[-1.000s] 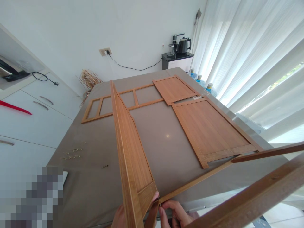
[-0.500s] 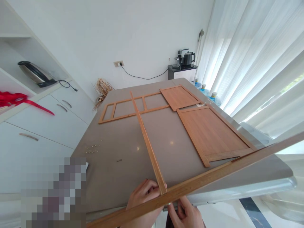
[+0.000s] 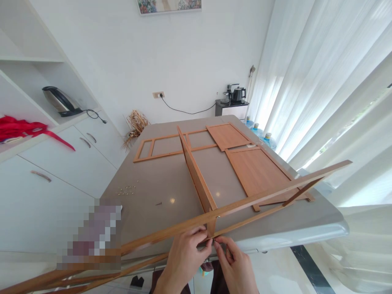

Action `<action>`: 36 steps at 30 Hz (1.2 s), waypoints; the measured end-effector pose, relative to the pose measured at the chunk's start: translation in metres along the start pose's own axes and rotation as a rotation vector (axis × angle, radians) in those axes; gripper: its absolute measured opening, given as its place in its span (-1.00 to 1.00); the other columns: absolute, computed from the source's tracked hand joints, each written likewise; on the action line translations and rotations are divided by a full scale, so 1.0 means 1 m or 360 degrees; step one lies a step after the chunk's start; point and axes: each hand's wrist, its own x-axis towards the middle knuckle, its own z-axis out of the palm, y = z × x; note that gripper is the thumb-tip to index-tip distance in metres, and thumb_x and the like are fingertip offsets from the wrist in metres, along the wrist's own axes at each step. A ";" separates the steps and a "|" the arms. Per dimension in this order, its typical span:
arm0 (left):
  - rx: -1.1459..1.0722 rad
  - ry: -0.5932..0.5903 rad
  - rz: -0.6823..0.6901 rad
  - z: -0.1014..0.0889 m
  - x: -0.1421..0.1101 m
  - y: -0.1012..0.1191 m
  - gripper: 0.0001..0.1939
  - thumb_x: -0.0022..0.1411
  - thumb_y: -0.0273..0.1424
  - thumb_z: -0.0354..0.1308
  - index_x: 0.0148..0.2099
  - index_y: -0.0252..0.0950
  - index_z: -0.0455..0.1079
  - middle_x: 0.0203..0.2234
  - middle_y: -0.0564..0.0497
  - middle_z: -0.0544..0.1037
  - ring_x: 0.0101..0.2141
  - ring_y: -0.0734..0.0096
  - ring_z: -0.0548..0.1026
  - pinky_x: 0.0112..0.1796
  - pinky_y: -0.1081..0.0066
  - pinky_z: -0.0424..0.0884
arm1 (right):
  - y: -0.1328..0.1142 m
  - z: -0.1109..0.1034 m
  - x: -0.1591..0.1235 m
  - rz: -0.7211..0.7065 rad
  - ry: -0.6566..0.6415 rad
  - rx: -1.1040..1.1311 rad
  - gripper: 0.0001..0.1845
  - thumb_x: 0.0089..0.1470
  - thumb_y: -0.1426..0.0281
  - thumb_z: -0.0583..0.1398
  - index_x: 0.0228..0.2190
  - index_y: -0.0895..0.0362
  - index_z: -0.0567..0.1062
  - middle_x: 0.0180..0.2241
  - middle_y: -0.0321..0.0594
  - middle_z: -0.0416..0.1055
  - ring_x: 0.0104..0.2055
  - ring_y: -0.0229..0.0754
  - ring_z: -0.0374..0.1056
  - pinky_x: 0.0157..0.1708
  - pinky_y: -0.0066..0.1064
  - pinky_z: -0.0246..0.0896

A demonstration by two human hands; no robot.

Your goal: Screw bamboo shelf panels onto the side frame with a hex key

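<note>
A long wooden ladder-like frame (image 3: 245,203) stands on edge across the table's near side. A wooden panel (image 3: 199,175) on edge runs away from me, its near end meeting the frame's upright. My left hand (image 3: 186,253) is closed, thumb and fingers pinching the frame's lower rail at this joint. Beside it my right hand (image 3: 234,261) pinches what looks like a small screw (image 3: 213,240) against the lower rail; the fingertips mostly cover it. A shiny screw head (image 3: 218,217) shows on the upper rail above.
On the grey table (image 3: 171,179) lie an open wooden frame (image 3: 143,160), two wooden panels (image 3: 260,167) (image 3: 229,136), several small metal fittings (image 3: 127,190) and a dark screw (image 3: 158,203). White cabinets (image 3: 61,179) stand left; curtains (image 3: 306,81) hang right.
The frame has tipped, so both rails and the crosspiece now show. Both hands have risen slightly to its lower rail. The panel's broad side has come into view, and my view has tilted up.
</note>
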 end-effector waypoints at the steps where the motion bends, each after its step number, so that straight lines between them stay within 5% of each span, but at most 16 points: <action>1: -0.0008 -0.0010 0.0002 -0.001 0.001 0.001 -0.83 0.20 -0.48 0.16 -0.29 -0.11 0.54 -0.27 0.08 0.62 -0.29 0.39 0.57 -0.07 0.38 0.47 | -0.001 0.000 0.000 0.0000 0.0002 -0.0004 -0.51 0.22 0.00 0.09 -0.32 0.15 0.55 -0.69 -0.47 -0.03 -0.65 -0.31 0.04 -0.63 -0.54 0.03; 14: -0.0176 0.0035 0.0002 -0.009 0.000 0.004 -0.83 0.18 -0.46 0.18 -0.23 -0.11 0.56 -0.29 0.05 0.59 -0.23 0.36 0.54 -0.13 0.41 0.46 | -0.001 -0.002 -0.004 -0.0178 0.0125 -0.0245 -0.58 0.25 0.06 0.07 -0.23 0.13 0.51 -0.67 -0.49 0.01 -0.66 -0.32 0.08 -0.61 -0.56 0.09; 23: -0.0168 -0.0023 -0.0033 -0.007 -0.002 0.002 -0.80 0.17 -0.51 0.21 -0.20 -0.10 0.51 -0.24 0.10 0.56 -0.17 0.35 0.51 -0.13 0.38 0.41 | -0.004 -0.014 0.007 -0.0492 -0.0015 -0.0493 -0.53 0.30 0.14 0.04 0.10 0.06 0.46 -0.68 -0.41 0.27 -0.68 -0.32 0.16 -0.63 -0.56 0.08; 30: 0.0018 0.0082 -0.0094 -0.004 -0.005 0.004 -0.79 0.14 -0.49 0.24 -0.15 -0.15 0.43 -0.24 0.05 0.55 -0.18 0.25 0.51 -0.16 0.27 0.40 | -0.009 -0.020 0.009 -0.0374 -0.0134 -0.0454 -0.55 0.27 0.18 0.09 0.11 0.04 0.45 -0.69 -0.44 0.21 -0.65 -0.30 0.15 -0.59 -0.54 0.08; 36: -0.0022 -0.0029 0.0010 -0.008 -0.002 0.003 -0.81 0.19 -0.47 0.23 -0.17 -0.05 0.51 -0.23 0.10 0.56 -0.17 0.31 0.51 -0.14 0.33 0.41 | -0.017 -0.025 0.012 -0.0295 -0.0164 -0.0299 -0.58 0.21 0.22 0.13 0.05 0.04 0.50 -0.66 -0.44 0.20 -0.63 -0.31 0.07 -0.59 -0.53 0.06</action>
